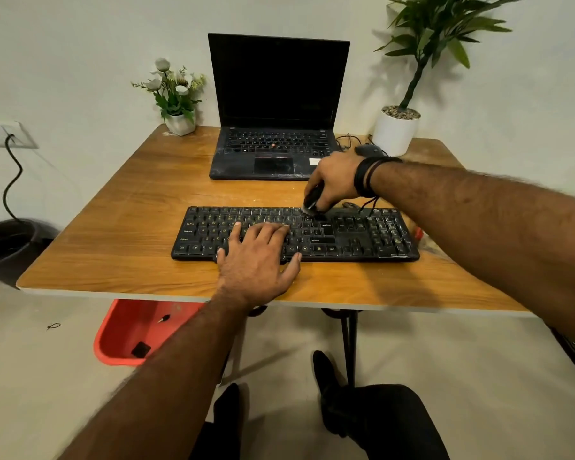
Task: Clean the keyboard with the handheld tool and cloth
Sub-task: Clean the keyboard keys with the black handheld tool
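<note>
Room: a pale wall is standing behind a wooden table (pixel 120 234), with a light floor showing below it.
Keyboard: a black keyboard (pixel 356 234) is lying flat near the front edge of the table, running from 9 to 3 o'clock, its surface looking dusty.
Left hand: the left hand (pixel 258 257) is resting palm down on the near middle of the keyboard, fingers straight and spread over the keys, the thumb lying at the front edge; it is gripping nothing.
Right hand: the right hand (pixel 334 180) is reaching in from 3 o'clock, fingers curled round a dark handheld tool (pixel 312 202) and holding it tilted.
Tool tip: the lower end of the tool is touching the top row of keys at about 12 o'clock from the left hand; what kind of head it has is too blurred to tell.
Wrist: dark bands (pixel 367 175) are sitting round the right wrist.
Laptop: an open black laptop (pixel 276 104) is standing at 12 o'clock behind the keyboard, screen dark.
Plants: a small white pot of flowers (pixel 176 94) is sitting at 11 o'clock, and a taller green plant in a white pot (pixel 395 127) at 1 o'clock.
Mouse: a dark mouse (pixel 367 149) is lying just beyond the right wrist.
Under the table: a red bin (pixel 127 330) is sitting on the floor at 7 o'clock.
</note>
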